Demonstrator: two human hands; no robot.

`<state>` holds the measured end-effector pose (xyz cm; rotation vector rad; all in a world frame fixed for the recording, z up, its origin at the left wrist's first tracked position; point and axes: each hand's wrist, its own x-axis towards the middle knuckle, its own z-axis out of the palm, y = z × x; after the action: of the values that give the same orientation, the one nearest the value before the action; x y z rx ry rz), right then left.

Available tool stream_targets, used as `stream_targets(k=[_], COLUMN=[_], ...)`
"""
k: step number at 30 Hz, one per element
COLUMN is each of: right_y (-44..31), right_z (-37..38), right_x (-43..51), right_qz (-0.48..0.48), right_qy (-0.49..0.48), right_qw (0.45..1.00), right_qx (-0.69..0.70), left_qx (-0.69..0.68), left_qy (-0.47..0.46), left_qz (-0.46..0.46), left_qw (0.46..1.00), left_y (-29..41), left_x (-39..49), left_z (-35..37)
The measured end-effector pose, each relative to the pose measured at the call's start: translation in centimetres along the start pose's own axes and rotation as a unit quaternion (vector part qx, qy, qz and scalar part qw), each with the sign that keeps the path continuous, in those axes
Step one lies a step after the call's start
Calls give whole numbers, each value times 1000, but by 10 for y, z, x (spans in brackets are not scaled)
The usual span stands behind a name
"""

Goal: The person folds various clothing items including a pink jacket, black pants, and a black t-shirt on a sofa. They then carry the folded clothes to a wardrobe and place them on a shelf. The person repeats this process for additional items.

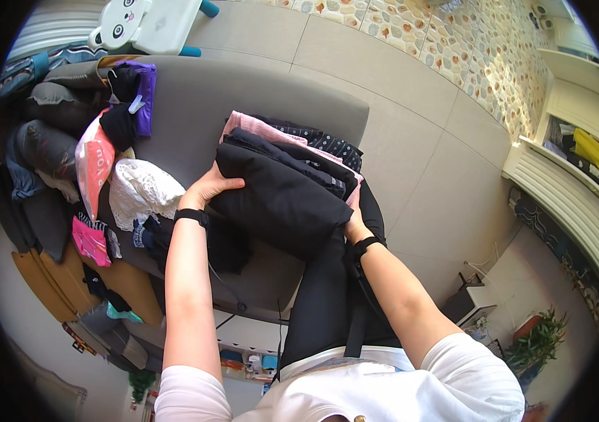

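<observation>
Between my two hands is a stack of folded clothes, tilted over my lap and the grey sofa seat [194, 95]. A folded black garment [283, 200] forms its near face. Behind that come dark folded cloth, a pink garment [262, 126] and a black floral-print garment [325, 141]. My left hand [212, 185] grips the left side, thumb across the black cloth and fingers hidden. My right hand [355, 221] holds the lower right corner, its fingers partly out of sight. A white lace garment [143, 187] lies left of my left wrist.
A purple folded item [146, 97], a coral-and-clear plastic bag [96, 158], a pink packet [91, 241] and dark clothes crowd the sofa's left side. A white panda-faced child's chair [159, 26] stands beyond. An open drawer [573, 169] with clothes is at right, a potted plant [537, 337] lower right.
</observation>
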<state>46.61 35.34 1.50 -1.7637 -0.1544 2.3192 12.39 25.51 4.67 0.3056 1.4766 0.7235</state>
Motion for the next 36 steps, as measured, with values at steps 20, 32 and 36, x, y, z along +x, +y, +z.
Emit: stream_targets(k=[20, 32, 36], right_y=[-100, -322, -400], right_z=[24, -11, -35], right_x=[-90, -243, -263], right_qz=[38, -148, -97], right_qy=[-85, -146, -240], right_qw=[994, 958, 965], right_qx=[-48, -200, -47], left_qx=[-351, -326, -210], left_qy=[36, -37, 42], left_qz=[-60, 111, 47], left_qw=[934, 938, 976], left_y=[-44, 218, 319], left_x=[-54, -124, -135], left_z=[88, 233, 276])
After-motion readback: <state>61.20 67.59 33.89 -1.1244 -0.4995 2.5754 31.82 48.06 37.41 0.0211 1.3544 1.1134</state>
